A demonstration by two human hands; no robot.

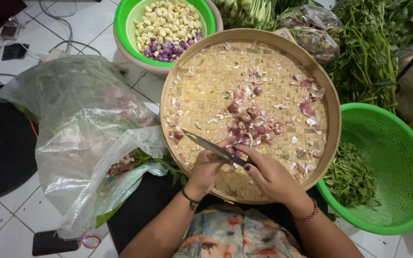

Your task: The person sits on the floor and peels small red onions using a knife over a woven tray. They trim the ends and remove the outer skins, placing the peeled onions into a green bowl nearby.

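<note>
Whatever the right hand (269,177) pinched lay hidden under its fingers, beside the shallots (245,125) mid-tray (333,138). The left hand (210,167) gripped a knife (207,144), touching it.

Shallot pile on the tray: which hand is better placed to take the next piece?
Probably the left hand: its fingertips lie just below the shallot pile, while the right hand seems to grip the knife.

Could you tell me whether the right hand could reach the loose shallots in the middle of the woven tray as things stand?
Probably yes: the right hand lies over the woven tray, nothing between it and the shallots.
</note>
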